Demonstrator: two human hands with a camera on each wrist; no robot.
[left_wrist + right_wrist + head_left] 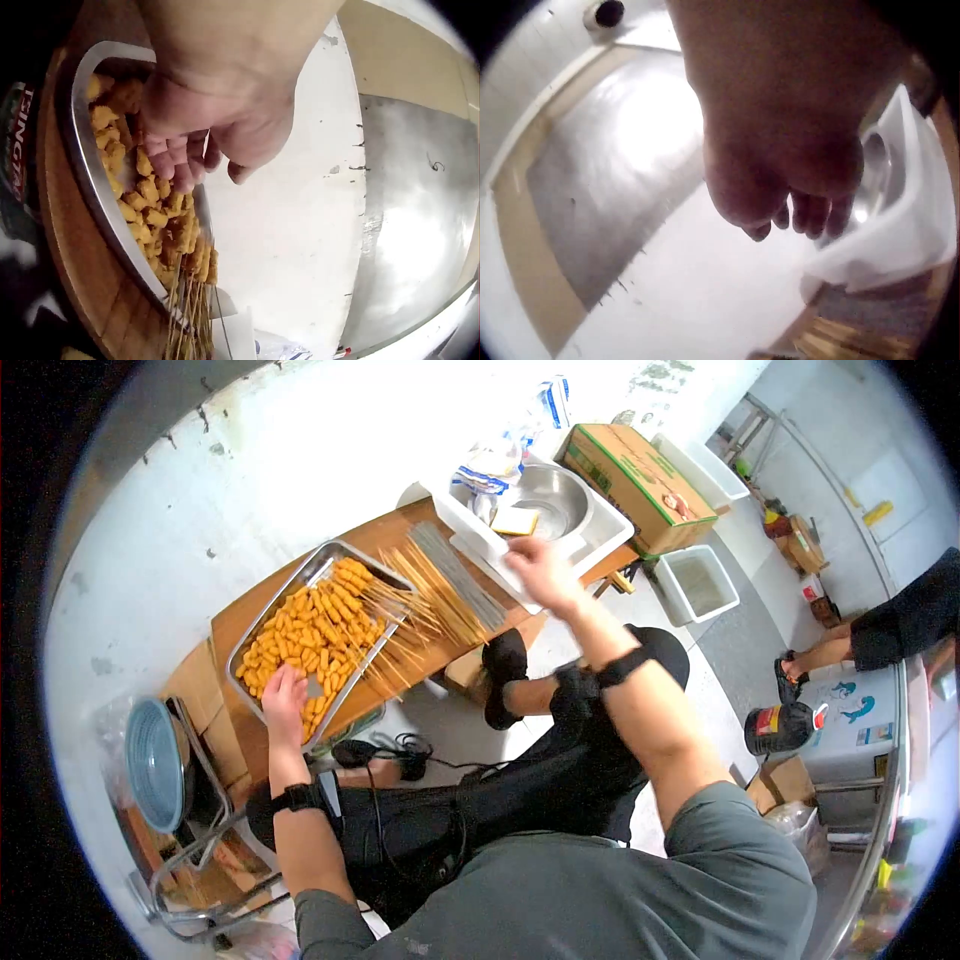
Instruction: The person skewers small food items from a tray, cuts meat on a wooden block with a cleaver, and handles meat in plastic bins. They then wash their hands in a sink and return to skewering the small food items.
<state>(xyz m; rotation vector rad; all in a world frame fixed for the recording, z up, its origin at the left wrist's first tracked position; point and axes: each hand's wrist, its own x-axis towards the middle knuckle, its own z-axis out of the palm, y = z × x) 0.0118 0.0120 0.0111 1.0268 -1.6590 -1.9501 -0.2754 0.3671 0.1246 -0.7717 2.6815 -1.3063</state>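
A bare left hand [217, 112] reaches in from the top, its fingers [180, 159] loosely bent above a metal tray [94, 184], thumb apart from them. Short orange-yellow pieces [154, 217] fill much of the tray. Toward the bottom, some are threaded on thin sticks [196, 311], whose bare ends point down over the rim. The tray rests on a brown wooden desk [71, 247]. At left, a dark item [19, 146] shows "TSING" lettering; at right are a white wall [285, 232] and a shiny grey panel [416, 225].
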